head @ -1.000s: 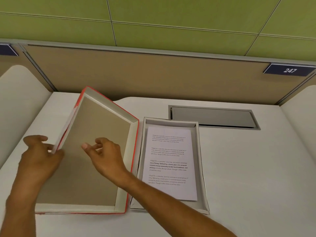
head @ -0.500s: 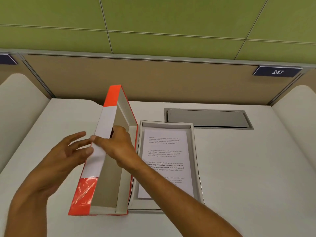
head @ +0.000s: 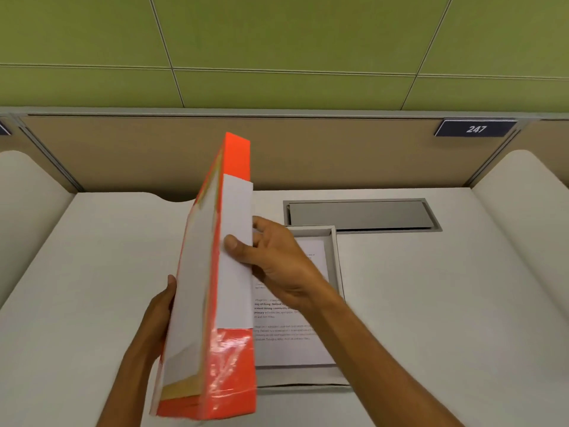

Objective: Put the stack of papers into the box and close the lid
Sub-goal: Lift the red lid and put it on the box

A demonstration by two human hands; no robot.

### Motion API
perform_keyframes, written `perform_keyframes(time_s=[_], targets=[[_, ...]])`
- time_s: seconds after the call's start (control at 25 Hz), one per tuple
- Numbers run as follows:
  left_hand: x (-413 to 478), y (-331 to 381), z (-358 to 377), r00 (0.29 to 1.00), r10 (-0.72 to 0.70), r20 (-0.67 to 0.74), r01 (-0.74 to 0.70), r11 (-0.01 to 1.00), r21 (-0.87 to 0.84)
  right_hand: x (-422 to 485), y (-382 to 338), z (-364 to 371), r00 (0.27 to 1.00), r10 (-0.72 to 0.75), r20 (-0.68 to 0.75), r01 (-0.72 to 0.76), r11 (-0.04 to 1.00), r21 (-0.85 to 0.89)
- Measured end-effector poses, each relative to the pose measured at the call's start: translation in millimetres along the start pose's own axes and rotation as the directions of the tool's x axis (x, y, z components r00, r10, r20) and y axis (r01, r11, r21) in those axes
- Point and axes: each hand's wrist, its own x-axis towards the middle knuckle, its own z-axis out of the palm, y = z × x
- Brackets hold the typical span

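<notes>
The orange lid [head: 234, 359] with a white label stands on its long edge, tilted over the left side of the grey box [head: 337, 263]. My left hand [head: 160, 306] holds the lid's outer face from the left. My right hand [head: 277, 260] grips the lid's upper side wall, thumb on the white label. The stack of printed papers [head: 289, 337] lies flat inside the box, partly hidden by the lid and my right forearm.
A white desk [head: 431, 303] carries everything. A grey metal cable hatch [head: 360, 214] is set into it behind the box. A tan partition [head: 338, 155] with a "247" plate [head: 475, 128] closes the back; white side panels flank the desk.
The lid has swung from lying open-side up at the left to standing on edge beside the box. My left hand moved to its outer face, my right to its top wall.
</notes>
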Motion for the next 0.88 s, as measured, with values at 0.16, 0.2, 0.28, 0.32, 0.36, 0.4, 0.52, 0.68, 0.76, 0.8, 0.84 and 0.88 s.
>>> perform_keyframes(time_s=[0.16,0.2,0.28,0.32,0.36,0.4,0.52,0.68,0.76,0.8,0.84,0.88], targets=[[3,2,16,0.987,0.157,0.024,-0.158,0.987,0.036,-31,-4,-69,0.994,-0.046,-0.096,0.031,0.988,-0.153],[1,4,26,0.978,0.202,0.041,-0.205,0.975,0.085,-40,-1,-88,0.986,-0.040,-0.165,-0.003,0.967,-0.256],[3,2,45,0.964,0.260,0.050,-0.265,0.944,0.195,-53,17,-123,0.950,-0.019,-0.312,-0.120,0.899,-0.420],[1,3,54,0.956,0.289,0.048,-0.292,0.921,0.256,-56,31,-135,0.931,-0.017,-0.365,-0.160,0.879,-0.449],[3,1,62,0.946,0.319,0.059,-0.320,0.890,0.323,-58,46,-144,0.914,-0.026,-0.406,-0.180,0.869,-0.461],[4,0,70,0.940,0.334,0.061,-0.331,0.860,0.388,-59,63,-152,0.897,-0.042,-0.439,-0.195,0.855,-0.480],[16,-8,84,0.930,0.364,0.055,-0.332,0.765,0.552,-56,105,-169,0.840,-0.070,-0.538,-0.274,0.800,-0.533],[35,-24,88,0.928,0.373,0.014,-0.277,0.665,0.693,-46,141,-182,0.809,-0.078,-0.582,-0.322,0.770,-0.550],[40,-28,93,0.915,0.401,0.031,-0.304,0.638,0.707,-42,152,-190,0.806,-0.091,-0.585,-0.322,0.762,-0.562],[41,-29,95,0.912,0.408,0.040,-0.313,0.632,0.709,-39,156,-192,0.803,-0.097,-0.588,-0.320,0.763,-0.562],[45,-31,96,0.911,0.411,0.044,-0.317,0.627,0.712,-37,159,-195,0.802,-0.099,-0.589,-0.318,0.764,-0.562],[47,-33,97,0.913,0.406,0.047,-0.314,0.624,0.716,-36,161,-197,0.800,-0.098,-0.592,-0.321,0.764,-0.559]])
